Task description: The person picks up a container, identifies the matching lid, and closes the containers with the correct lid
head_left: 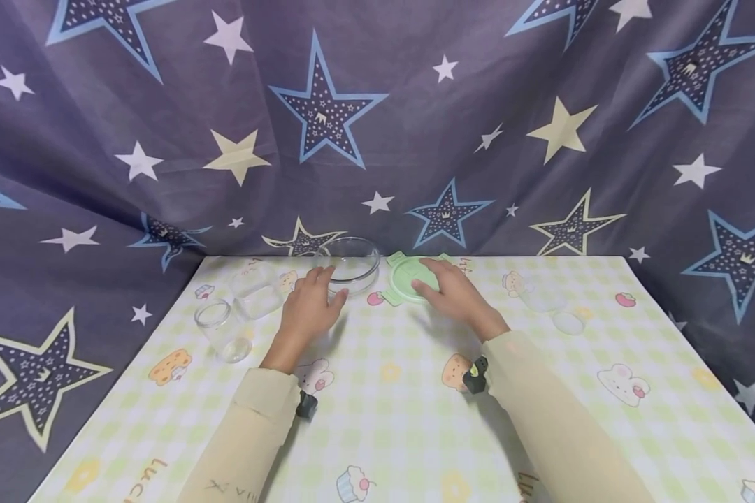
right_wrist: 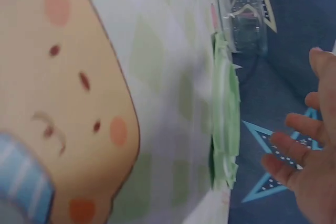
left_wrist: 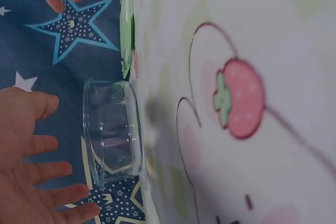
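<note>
A round clear glass bowl [head_left: 354,269] stands near the back edge of the table. My left hand [head_left: 311,307] hovers just in front of it; in the left wrist view the spread fingers [left_wrist: 50,171] are apart from the bowl [left_wrist: 113,132]. To the bowl's right lies a green lid [head_left: 407,278] with side flaps. Above the lid is my right hand [head_left: 456,290], its fingers spread; the right wrist view shows a gap between that hand [right_wrist: 310,145] and the lid [right_wrist: 224,114]. Neither hand holds anything.
On the left lies a clear jar [head_left: 223,332], with a clear squarish container [head_left: 256,293] behind it. Small transparent pieces, one a round disc [head_left: 568,322], lie at the right. A star-patterned curtain [head_left: 384,140] hangs behind the checked tablecloth [head_left: 390,433].
</note>
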Demonstrator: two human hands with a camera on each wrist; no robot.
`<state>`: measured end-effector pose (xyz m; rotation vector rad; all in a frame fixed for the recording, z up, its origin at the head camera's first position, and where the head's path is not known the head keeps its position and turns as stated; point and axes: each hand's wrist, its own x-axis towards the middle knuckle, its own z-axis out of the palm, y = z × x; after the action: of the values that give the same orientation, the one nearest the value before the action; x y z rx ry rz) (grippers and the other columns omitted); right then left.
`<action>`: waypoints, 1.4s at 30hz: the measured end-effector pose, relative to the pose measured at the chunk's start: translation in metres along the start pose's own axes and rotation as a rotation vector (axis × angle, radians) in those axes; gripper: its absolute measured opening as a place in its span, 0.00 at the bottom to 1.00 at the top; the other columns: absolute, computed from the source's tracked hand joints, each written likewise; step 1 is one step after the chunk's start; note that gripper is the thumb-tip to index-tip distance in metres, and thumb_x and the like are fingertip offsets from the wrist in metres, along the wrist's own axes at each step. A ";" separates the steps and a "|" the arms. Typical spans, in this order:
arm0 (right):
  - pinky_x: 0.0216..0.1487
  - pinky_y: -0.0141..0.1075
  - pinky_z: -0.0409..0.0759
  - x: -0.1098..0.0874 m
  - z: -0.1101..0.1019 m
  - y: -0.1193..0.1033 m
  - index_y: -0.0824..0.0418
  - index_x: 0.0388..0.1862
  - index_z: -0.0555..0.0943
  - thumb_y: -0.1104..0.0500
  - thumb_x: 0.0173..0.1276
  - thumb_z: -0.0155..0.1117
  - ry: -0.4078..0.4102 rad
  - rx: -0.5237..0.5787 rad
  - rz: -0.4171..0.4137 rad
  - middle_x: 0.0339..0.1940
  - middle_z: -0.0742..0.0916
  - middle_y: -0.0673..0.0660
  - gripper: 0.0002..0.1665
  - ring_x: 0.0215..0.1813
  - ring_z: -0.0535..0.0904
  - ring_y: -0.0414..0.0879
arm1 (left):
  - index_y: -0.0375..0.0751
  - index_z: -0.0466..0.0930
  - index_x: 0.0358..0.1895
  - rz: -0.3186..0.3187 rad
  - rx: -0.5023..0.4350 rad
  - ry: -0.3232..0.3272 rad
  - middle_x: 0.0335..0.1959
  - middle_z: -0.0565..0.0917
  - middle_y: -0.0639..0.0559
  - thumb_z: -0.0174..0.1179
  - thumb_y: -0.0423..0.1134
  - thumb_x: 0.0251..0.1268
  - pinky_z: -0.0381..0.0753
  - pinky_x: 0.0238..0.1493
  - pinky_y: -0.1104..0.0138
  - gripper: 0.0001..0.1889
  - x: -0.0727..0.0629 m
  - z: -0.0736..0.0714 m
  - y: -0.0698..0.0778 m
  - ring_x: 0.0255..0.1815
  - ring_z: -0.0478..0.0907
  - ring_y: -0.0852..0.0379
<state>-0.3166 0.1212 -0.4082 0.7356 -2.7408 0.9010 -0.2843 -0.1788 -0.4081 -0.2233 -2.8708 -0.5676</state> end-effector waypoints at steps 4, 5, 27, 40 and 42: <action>0.70 0.53 0.73 0.011 0.011 -0.001 0.66 0.74 0.70 0.47 0.80 0.56 0.014 0.052 0.022 0.69 0.78 0.66 0.33 0.66 0.77 0.62 | 0.40 0.62 0.78 -0.027 -0.024 0.017 0.75 0.66 0.35 0.52 0.54 0.77 0.76 0.60 0.37 0.34 0.005 -0.002 -0.001 0.69 0.68 0.31; 0.67 0.53 0.76 0.013 0.013 -0.001 0.65 0.74 0.71 0.47 0.80 0.57 0.020 0.066 0.031 0.68 0.79 0.66 0.32 0.64 0.78 0.62 | 0.39 0.62 0.78 -0.031 -0.033 0.021 0.75 0.66 0.35 0.52 0.54 0.77 0.76 0.59 0.37 0.34 0.006 -0.002 -0.001 0.69 0.68 0.31; 0.55 0.45 0.84 0.053 0.049 -0.019 0.67 0.67 0.76 0.56 0.78 0.61 0.092 0.265 0.120 0.48 0.89 0.65 0.24 0.48 0.87 0.56 | 0.31 0.72 0.69 -0.186 -0.358 0.189 0.62 0.76 0.29 0.61 0.36 0.70 0.76 0.61 0.42 0.27 0.043 0.005 -0.020 0.60 0.75 0.33; 0.58 0.47 0.82 0.069 0.056 -0.022 0.70 0.65 0.76 0.58 0.77 0.62 0.106 0.308 0.130 0.43 0.89 0.65 0.23 0.51 0.85 0.57 | 0.30 0.71 0.70 -0.386 -0.536 0.187 0.61 0.78 0.32 0.58 0.37 0.71 0.72 0.68 0.50 0.27 0.052 0.010 -0.026 0.61 0.76 0.36; 0.58 0.47 0.82 0.072 0.055 -0.021 0.71 0.65 0.76 0.58 0.77 0.62 0.096 0.322 0.141 0.44 0.89 0.65 0.24 0.51 0.85 0.57 | 0.30 0.71 0.70 -0.420 -0.577 0.196 0.60 0.78 0.33 0.58 0.36 0.71 0.76 0.66 0.53 0.26 0.054 0.012 -0.025 0.57 0.80 0.36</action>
<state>-0.3681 0.0450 -0.4199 0.5332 -2.6190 1.3916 -0.3435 -0.1911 -0.4151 0.3441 -2.4965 -1.4019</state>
